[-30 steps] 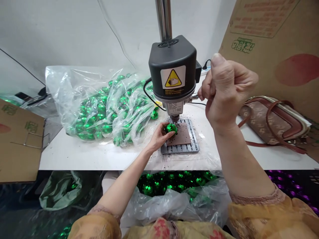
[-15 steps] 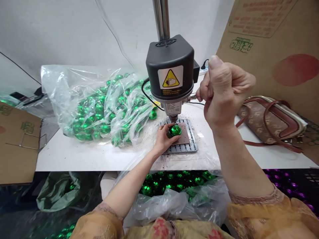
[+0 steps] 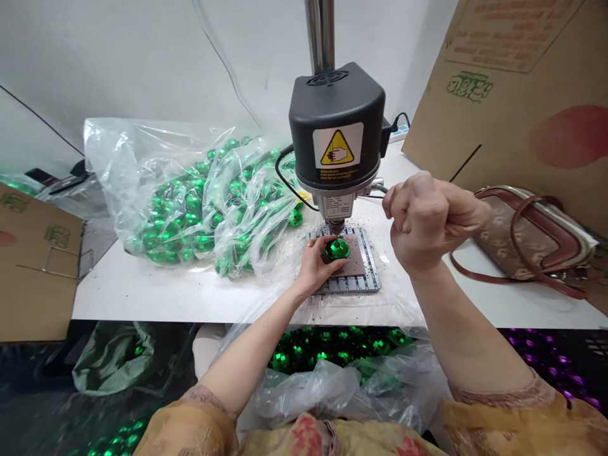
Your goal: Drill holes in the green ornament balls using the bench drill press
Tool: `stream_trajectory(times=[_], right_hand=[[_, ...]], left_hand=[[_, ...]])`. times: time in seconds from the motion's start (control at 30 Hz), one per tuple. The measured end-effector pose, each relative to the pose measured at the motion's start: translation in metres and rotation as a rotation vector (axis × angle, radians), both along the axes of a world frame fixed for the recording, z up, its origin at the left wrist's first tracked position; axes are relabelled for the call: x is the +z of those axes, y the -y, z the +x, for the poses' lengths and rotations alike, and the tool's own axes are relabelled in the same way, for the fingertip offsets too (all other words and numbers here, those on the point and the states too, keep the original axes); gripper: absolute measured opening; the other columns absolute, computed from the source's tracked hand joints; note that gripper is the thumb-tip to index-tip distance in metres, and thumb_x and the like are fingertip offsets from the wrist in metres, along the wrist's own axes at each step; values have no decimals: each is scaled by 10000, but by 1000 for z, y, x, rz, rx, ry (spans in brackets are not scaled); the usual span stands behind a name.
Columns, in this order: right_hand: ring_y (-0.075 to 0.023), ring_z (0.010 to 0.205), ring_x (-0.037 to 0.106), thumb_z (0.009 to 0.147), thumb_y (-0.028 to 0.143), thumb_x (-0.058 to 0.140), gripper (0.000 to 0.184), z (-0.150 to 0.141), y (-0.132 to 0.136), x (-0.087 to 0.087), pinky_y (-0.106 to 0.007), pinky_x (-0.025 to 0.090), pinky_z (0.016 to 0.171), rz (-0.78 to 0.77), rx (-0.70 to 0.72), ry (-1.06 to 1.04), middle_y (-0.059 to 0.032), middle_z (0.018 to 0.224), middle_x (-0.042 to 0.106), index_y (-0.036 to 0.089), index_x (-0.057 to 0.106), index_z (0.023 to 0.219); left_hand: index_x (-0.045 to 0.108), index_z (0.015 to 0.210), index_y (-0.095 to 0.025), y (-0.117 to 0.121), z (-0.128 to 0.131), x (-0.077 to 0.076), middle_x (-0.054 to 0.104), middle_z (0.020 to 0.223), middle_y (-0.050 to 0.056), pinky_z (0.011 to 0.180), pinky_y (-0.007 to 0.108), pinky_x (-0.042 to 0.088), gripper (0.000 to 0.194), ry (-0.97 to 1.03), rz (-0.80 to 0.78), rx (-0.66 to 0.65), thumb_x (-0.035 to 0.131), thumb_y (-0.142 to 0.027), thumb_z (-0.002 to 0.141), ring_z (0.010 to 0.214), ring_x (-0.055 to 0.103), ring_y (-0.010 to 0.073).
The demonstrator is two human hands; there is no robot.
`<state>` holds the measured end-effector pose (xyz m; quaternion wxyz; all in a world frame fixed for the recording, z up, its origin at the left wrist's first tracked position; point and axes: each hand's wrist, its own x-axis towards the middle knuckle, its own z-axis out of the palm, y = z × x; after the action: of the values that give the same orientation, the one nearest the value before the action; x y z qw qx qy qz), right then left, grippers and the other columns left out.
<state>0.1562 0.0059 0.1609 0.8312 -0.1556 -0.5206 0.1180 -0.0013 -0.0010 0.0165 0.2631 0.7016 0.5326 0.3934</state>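
My left hand (image 3: 316,263) is closed around the side of a shiny green faceted ball (image 3: 339,249), thumb in front and fingers behind. The ball rests on a brownish square pad (image 3: 357,258) on the slotted metal base (image 3: 373,278) of a small drill press (image 3: 336,133). Just above the ball's top is the chuck (image 3: 336,225); whether the bit touches the ball I cannot tell. Right of the machine, my right hand (image 3: 430,218) is a fist around the drill press lever (image 3: 380,187), whose grip is hidden inside the fingers.
A clear plastic bag (image 3: 114,164) of green balls lies left of the press, with a loose green ball (image 3: 295,218) beside it. At right are a handbag (image 3: 522,234) and a big carton (image 3: 503,95). More green balls (image 3: 327,345) sit below the table edge.
My right hand has come down with the lever, and a dark rod now shows behind it. My left hand keeps the ball in place under the chuck. The view has shifted slightly.
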Motion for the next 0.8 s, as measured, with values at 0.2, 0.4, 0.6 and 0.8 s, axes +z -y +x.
stream_trajectory(times=[0.2, 0.4, 0.6, 0.8], right_hand=[[-36, 376, 257, 884, 210, 598, 579, 1, -4, -12, -260, 213, 403, 89, -19, 5, 57, 428, 231, 169, 194, 472], [-35, 370, 253, 848, 171, 610, 563, 3, -6, -22, -255, 221, 392, 146, -43, 26, 56, 428, 240, 171, 187, 475], [-31, 370, 272, 827, 113, 591, 521, 5, -11, -33, -247, 255, 394, 225, -25, 46, 59, 444, 254, 166, 194, 495], [-30, 368, 284, 864, 147, 594, 532, 5, -3, -25, -248, 307, 405, 169, -27, 73, 60, 428, 265, 164, 225, 482]], left_hand=[[630, 1234, -220, 0, 0, 1, 627, 1161, 97, 960, 427, 505, 554, 6, -3, 1, 846, -348, 741, 1114, 595, 287], [632, 1231, -215, 0, 0, 1, 637, 1164, 99, 964, 437, 502, 550, 1, -10, -1, 844, -351, 743, 1117, 596, 293], [628, 1229, -225, 1, 0, 2, 641, 1172, 93, 954, 431, 507, 537, -11, -8, 2, 836, -358, 751, 1120, 596, 289], [620, 1220, -228, 2, 1, 0, 634, 1160, 95, 930, 429, 510, 545, 13, -8, 23, 842, -357, 739, 1105, 604, 284]])
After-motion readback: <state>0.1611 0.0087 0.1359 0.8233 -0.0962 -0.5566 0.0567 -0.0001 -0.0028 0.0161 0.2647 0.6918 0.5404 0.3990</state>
